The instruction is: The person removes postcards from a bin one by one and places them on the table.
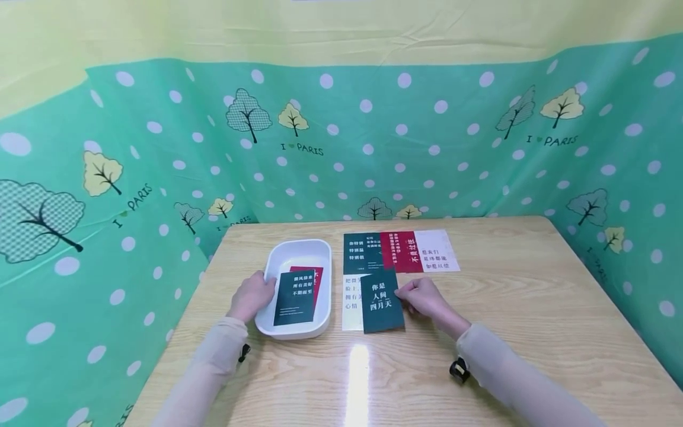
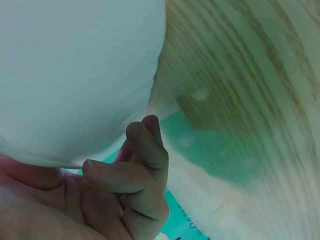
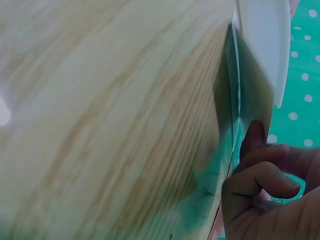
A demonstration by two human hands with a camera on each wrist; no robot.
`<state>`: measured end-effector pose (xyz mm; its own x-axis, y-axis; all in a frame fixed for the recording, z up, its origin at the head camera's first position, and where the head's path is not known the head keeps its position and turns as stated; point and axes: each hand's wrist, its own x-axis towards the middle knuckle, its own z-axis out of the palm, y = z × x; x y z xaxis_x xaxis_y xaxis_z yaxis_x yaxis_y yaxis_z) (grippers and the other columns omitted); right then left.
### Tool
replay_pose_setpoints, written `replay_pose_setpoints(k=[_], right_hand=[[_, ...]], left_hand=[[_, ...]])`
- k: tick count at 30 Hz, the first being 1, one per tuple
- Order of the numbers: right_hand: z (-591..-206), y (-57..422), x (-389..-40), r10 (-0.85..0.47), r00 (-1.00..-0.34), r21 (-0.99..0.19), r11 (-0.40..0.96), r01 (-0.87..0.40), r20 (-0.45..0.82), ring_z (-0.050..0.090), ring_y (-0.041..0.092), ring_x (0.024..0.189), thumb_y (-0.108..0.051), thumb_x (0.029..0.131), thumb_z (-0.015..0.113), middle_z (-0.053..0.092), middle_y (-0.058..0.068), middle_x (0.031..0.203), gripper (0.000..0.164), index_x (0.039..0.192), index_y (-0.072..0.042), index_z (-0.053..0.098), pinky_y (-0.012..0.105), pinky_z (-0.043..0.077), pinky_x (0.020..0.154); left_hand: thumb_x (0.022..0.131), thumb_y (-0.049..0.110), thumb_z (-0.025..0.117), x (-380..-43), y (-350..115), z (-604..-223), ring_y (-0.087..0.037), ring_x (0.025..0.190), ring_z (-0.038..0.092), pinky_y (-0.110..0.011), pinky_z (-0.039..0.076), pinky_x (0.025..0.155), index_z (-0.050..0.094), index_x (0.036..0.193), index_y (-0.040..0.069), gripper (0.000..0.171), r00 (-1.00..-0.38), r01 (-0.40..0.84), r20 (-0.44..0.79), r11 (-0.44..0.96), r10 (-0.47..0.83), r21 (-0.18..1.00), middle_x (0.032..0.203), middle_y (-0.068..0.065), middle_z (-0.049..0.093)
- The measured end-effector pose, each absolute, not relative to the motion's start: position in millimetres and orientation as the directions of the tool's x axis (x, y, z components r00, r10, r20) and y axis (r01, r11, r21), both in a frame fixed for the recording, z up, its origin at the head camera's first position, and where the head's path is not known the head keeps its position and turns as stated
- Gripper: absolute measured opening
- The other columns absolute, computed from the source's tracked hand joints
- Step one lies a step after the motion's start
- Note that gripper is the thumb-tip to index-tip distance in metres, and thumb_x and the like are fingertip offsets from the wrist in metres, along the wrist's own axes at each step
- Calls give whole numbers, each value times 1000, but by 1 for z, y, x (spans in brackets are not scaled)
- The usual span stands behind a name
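Note:
Near the middle of the table, in the head view, my right hand (image 1: 425, 299) pinches the right edge of a dark green card (image 1: 382, 311) with white lettering. This card covers part of a white lettered card (image 1: 351, 302). The right wrist view shows the green card (image 3: 255, 82) tilted, its lower edge close to the table. My left hand (image 1: 253, 295) grips the left rim of a white plastic tub (image 1: 292, 334), with fingers bent under its outside in the left wrist view. Inside the tub lie another dark green card (image 1: 295, 309) and, partly beneath it, a red card (image 1: 319, 277).
Behind the held card, a dark green card (image 1: 360, 246), a red card (image 1: 397, 252) and a white card (image 1: 436, 249) lie side by side on the wooden table (image 1: 512, 284). A green patterned curtain (image 1: 368, 160) encloses the table's back and sides.

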<state>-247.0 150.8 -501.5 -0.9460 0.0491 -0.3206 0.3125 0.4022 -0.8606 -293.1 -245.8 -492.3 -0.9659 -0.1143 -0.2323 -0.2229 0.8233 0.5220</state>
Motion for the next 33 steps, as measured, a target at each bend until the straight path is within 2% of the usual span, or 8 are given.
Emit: replay_pose_setpoints(k=[5, 10, 14, 20, 24, 29, 33], right_hand=[[-508, 154, -248, 32, -940, -823, 473, 314, -340, 52, 17, 61, -17, 101, 69, 66, 9, 77, 20, 87, -3, 71, 24, 33, 50], [-511, 156, -249, 33, -943, -808, 506, 302, -332, 49, 16, 59, -17, 99, 69, 63, 7, 76, 20, 84, -4, 70, 24, 31, 49], [-510, 156, -251, 40, -944, -799, 522, 300, -328, 48, 16, 59, -17, 98, 70, 64, 7, 78, 20, 84, -4, 69, 25, 32, 50], [-508, 158, -251, 15, -941, -771, 569, 287, -339, 47, 16, 62, -18, 98, 70, 60, 6, 75, 23, 79, -5, 66, 26, 33, 55], [-507, 159, -251, -7, -939, -753, 599, 271, -344, 43, 15, 58, -18, 99, 69, 53, 4, 68, 29, 74, -5, 63, 26, 31, 55], [-508, 160, -252, -1, -942, -765, 585, 270, -334, 44, 16, 59, -18, 100, 68, 55, 6, 72, 24, 80, -4, 66, 26, 32, 54], [-511, 161, -254, 6, -948, -781, 565, 267, -320, 46, 16, 60, -17, 100, 68, 59, 8, 76, 21, 85, -3, 69, 27, 33, 54]], left_hand=[[111, 24, 34, -294, -244, -499, -41, 108, 67, -57, 57, 93, 41, 149, -12, 53, -967, -222, -227, 830, -118, 511, 137, -36, 57], [110, 24, 36, -292, -242, -505, -38, 97, 67, -55, 59, 87, 44, 145, -12, 51, -973, -211, -187, 849, -135, 485, 127, -33, 62], [110, 24, 36, -293, -241, -506, -37, 95, 66, -55, 59, 86, 45, 142, -12, 49, -975, -208, -169, 853, -143, 479, 124, -32, 63], [110, 21, 36, -291, -238, -506, -39, 97, 67, -57, 59, 88, 43, 144, -13, 48, -973, -219, -168, 853, -157, 473, 126, -34, 62], [110, 21, 36, -290, -237, -506, -39, 100, 68, -57, 58, 89, 40, 147, -12, 49, -970, -234, -179, 844, -167, 482, 130, -35, 60], [110, 21, 37, -291, -238, -508, -36, 96, 68, -54, 60, 86, 44, 144, -12, 48, -971, -231, -169, 838, -168, 495, 126, -33, 63], [108, 22, 41, -290, -240, -510, -34, 92, 68, -50, 61, 82, 53, 136, -12, 46, -970, -243, -157, 796, -187, 554, 118, -30, 66]])
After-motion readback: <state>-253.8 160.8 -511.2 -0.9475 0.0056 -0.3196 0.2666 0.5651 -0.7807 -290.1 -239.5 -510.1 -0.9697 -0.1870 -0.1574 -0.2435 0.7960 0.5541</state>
